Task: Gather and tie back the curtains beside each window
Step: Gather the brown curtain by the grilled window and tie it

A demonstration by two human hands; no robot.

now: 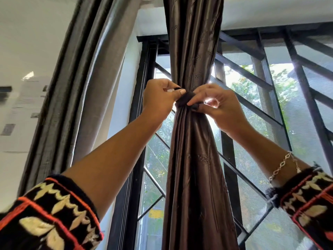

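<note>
hanging straight down in the middle of the view, in front of the window [270, 112], the brown curtain [193, 150] is seen gathered into one thick bunch. its long side runs up and down, from the top of the picture to the bottom. it is squeezed thin at the middle, where a dark tie [184, 101] is wrapped around it. the tie is likely put at that spot so the folds are kept together and light is let in at both sides.

the left hand [158, 100] is set on the left of the bunch, with its fingers [177, 92] pinched on an end of the tie. the right hand [223, 112] is set on the right, with one finger pressed on the tie and the others curled close, pinched on its other side, it seems. both ends are probably held so a knot can be pulled tight.

a grey curtain [90, 83] is hung further left, beside the wall. a silver bracelet [282, 166] is worn on the right wrist.
</note>
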